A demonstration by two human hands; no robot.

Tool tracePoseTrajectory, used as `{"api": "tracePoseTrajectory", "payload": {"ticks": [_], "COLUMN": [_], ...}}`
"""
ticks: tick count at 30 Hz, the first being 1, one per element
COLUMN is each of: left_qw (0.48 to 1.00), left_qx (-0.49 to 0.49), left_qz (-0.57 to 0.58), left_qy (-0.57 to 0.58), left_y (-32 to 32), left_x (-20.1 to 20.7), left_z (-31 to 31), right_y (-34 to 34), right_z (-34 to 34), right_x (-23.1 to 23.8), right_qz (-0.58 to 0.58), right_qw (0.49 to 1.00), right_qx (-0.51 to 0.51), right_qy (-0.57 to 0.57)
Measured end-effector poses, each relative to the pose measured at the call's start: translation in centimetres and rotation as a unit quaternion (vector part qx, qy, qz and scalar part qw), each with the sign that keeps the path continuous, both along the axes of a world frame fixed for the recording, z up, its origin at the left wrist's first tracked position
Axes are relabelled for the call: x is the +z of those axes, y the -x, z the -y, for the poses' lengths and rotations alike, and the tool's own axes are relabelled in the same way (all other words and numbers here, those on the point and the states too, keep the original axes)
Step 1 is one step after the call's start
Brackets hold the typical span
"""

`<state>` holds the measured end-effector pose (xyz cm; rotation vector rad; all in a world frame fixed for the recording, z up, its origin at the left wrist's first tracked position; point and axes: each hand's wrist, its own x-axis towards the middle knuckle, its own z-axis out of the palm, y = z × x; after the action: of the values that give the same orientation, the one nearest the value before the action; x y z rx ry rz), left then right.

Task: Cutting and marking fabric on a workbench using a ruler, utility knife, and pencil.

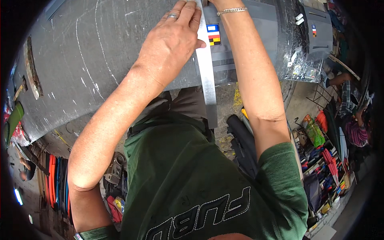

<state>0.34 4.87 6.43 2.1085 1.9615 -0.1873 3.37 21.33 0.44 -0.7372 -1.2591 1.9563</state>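
Nearest me, the metal straightedge (208, 76) overhangs the near edge of the dark work surface (120, 44). Beyond, the left hand (176, 32) lies on it, fingers together, thumb across, beside the flag-patterned patch (214, 35). I read this as aligning; next calls for steady pressure. Fingertips and most of the right hand (224, 3) are cropped, so I can't tell whether either pinches.

The straightedge (207, 76) looks like smooth, shiny metal. The surface (60, 64) is matt (and rather scuffed), the stick (32, 68) rough wood.
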Motion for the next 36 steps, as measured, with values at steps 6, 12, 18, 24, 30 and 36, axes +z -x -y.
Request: {"api": "tracePoseTrajectory", "payload": {"ticks": [6, 12, 18, 24, 30, 36], "left_qw": [1.000, 0.998, 0.973, 0.997, 0.979, 0.972], "left_qx": [0.004, 0.029, 0.019, 0.037, 0.063, 0.071], "left_qz": [0.012, 0.051, 0.109, 0.054, 0.068, 0.122], "left_qy": [-0.004, -0.012, -0.205, -0.029, -0.181, -0.190], "left_y": [0.1, 0.0, 0.0, 0.1, 0.2, -0.2], "left_x": [0.0, -0.4, -2.8, -0.8, -5.1, -5.1], "left_z": [0.2, 0.1, 0.4, 0.3, 1.7, 1.6], "right_y": [0.1, 0.1, 0.2, 0.6, -0.5, -6.4], "right_z": [-0.1, -0.2, -0.5, -0.5, -1.7, -10.9], "right_x": [-0.2, -0.3, -0.6, -0.1, 2.8, 4.1], "right_qz": [-0.014, -0.007, -0.002, -0.006, 0.047, 0.346], "right_qw": [1.000, 1.000, 1.000, 1.000, 0.998, 0.734], "right_qx": [-0.005, -0.006, -0.006, -0.020, -0.030, -0.017], "right_qy": [-0.007, -0.009, 0.005, 0.001, -0.029, -0.584]}}
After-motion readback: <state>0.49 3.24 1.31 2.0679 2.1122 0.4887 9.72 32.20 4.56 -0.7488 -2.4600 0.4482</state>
